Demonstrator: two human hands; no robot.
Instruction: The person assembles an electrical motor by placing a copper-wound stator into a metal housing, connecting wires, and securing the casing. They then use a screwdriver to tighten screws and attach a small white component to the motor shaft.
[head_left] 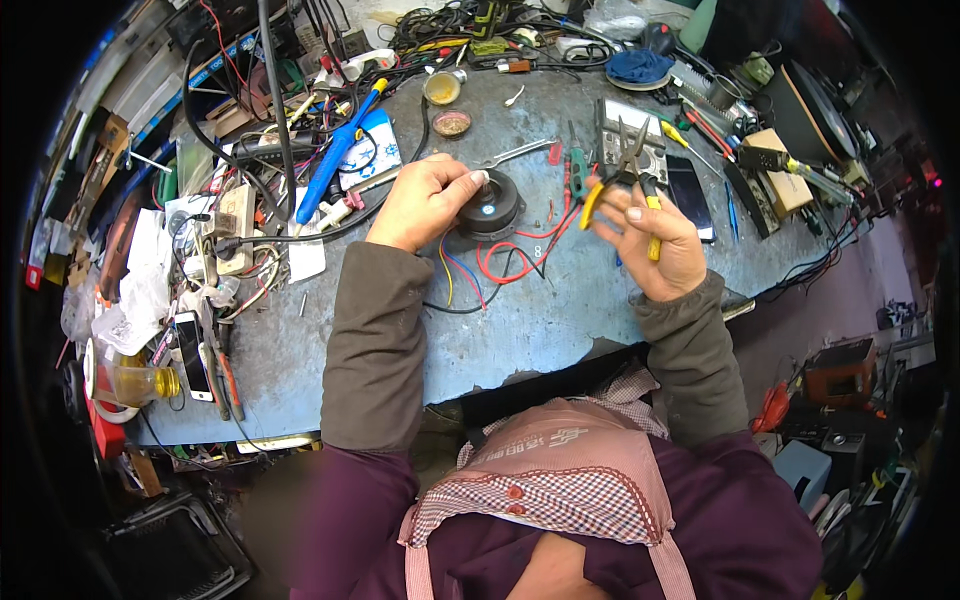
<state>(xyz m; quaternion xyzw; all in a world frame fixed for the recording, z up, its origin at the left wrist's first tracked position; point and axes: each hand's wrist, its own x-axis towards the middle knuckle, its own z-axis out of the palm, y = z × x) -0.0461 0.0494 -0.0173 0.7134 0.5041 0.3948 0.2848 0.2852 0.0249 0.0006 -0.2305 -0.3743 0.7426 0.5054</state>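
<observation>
My left hand (pixel 432 200) grips a round black motor (pixel 490 214), with the thumb over its top edge and the other fingers partly hidden. Yellow, blue and red wires (pixel 464 270) trail from the motor onto the blue-grey bench. My right hand (pixel 660 250) holds yellow-handled pliers (pixel 629 160). Their jaws point away from me and are spread apart. Just left of the pliers lie red and green test leads (pixel 576 172) with a looped red cable. Behind the motor, a metal wrench (pixel 520 152) rests on the bench.
A multimeter (pixel 632 135) and a dark phone (pixel 690 197) lie beside my right hand. Near the back stand an open jar (pixel 442 88) and a small round dish (pixel 451 123). A blue soldering iron (pixel 338 160) and tangled cables crowd the left. Another phone (pixel 193 355) lies front left.
</observation>
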